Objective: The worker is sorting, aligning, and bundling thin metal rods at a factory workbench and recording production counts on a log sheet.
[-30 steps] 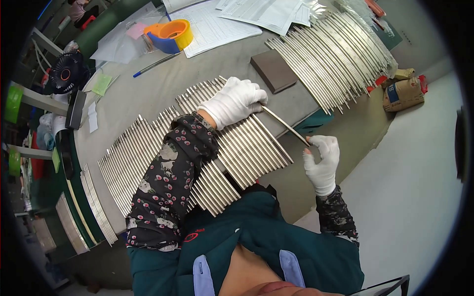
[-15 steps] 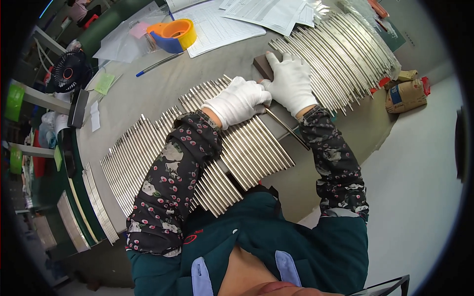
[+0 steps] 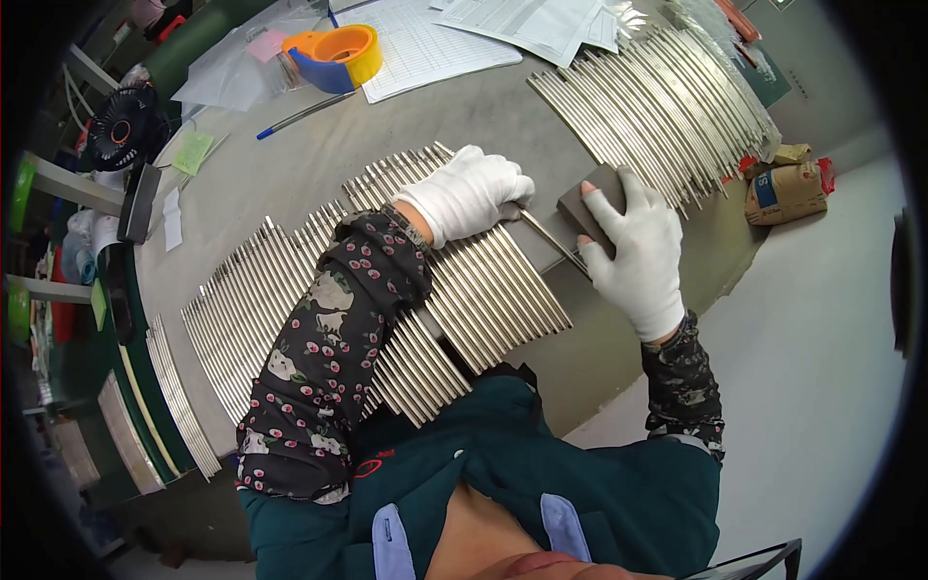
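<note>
In a white glove, my left hand [image 3: 471,196] is closed on one end of a thin metal rod [image 3: 553,242], which slants down toward my right hand. My right hand [image 3: 638,253], gloved with bare fingertips, grips a dark grey-brown block [image 3: 597,201] beside the rod's far end. Whether block and rod touch is hard to make out. Under my left hand and forearm lies a wide row of shiny metal rods [image 3: 498,295], side by side on the grey table. A second batch of rods [image 3: 657,111] lies at the upper right.
An orange and blue tape dispenser [image 3: 338,60], a blue pen [image 3: 304,116] and printed sheets [image 3: 430,48] lie along the far side. At left are a small black fan [image 3: 121,128] and a narrow group of rods [image 3: 182,396]. A brown paper package [image 3: 788,191] sits at right.
My right hand has picked up the block from the table and brought it down and right, next to the rod. My left hand has stayed nearly in place, holding the rod.
</note>
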Demonstrator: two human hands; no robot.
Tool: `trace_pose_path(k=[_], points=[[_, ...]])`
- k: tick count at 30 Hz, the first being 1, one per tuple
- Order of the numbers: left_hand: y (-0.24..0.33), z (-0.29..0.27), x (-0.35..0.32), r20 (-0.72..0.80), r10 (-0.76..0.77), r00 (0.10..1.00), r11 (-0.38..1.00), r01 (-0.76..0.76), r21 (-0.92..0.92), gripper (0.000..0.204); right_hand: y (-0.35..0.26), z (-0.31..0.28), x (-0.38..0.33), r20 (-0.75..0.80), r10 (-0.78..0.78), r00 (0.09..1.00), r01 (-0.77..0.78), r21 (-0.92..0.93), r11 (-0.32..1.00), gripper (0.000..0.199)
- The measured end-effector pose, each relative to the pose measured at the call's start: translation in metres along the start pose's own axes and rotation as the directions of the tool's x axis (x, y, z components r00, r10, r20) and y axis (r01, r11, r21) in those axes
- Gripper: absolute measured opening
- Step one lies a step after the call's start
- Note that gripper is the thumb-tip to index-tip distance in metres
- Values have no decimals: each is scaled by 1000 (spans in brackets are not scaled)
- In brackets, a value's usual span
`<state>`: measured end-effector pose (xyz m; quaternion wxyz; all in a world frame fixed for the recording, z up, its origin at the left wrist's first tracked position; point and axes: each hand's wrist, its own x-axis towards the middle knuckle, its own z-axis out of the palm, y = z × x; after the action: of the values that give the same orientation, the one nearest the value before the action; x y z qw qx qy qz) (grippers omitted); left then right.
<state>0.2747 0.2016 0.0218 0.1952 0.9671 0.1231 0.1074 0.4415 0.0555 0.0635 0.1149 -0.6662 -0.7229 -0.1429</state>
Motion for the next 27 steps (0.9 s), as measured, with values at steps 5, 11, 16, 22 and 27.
trace_pose_path(k=[5,11,16,22,27], points=[[1,-2,0,7,6,1000,1000,-6,-16,8,-2,-1,10,123,-12,992,8,34,999,45],[-3,2,-2,-10,10,1000,1000,-10,9,8,-16,2,2,33,-225,974,209,252,945,44],[-2,1,0,-6,20,1000,1000,-20,-14,8,-15,-1,0,8,-157,988,153,177,972,49],[-2,5,-1,-9,23,1000,1000,-24,-17,11,-9,0,-5,47,-110,993,104,124,987,48],[-3,2,1,-60,36,998,998,-39,-47,10,4,1,0,19,21,1000,-21,0,1000,48]])
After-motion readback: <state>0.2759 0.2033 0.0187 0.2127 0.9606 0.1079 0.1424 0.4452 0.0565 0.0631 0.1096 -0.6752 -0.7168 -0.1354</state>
